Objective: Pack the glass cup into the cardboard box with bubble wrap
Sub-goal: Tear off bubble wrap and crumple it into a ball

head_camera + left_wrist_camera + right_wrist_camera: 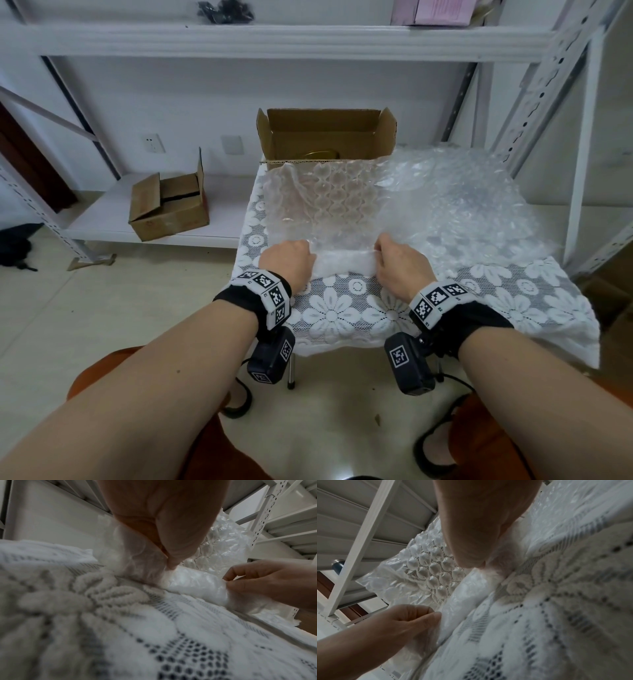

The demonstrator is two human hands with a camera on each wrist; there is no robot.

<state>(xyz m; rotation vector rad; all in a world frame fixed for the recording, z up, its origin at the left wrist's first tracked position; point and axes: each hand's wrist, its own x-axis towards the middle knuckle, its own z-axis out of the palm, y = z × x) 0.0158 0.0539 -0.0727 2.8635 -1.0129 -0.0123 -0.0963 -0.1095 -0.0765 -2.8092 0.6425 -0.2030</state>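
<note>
Lace tablecloth (346, 318), clear crinkled bubble wrap (342, 205), left hand (289, 262), right hand (399, 265) pinching rolled edge

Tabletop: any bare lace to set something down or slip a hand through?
Bare lace tablecloth lies between the rolled bubble wrap and the near table edge, and along the left edge beside the left hand. The rest is crowded: loose bubble wrap sheets run up to the cardboard box; the right hand pinches the roll.

A white lace cloth with a flower pattern (342, 315) covers the surface. To its left, a small worn brown cardboard carton (169, 209) with open flaps sits on the low white metal shelf (102, 222). Pink boxes (435, 12) rest on the upper shelf.
</note>
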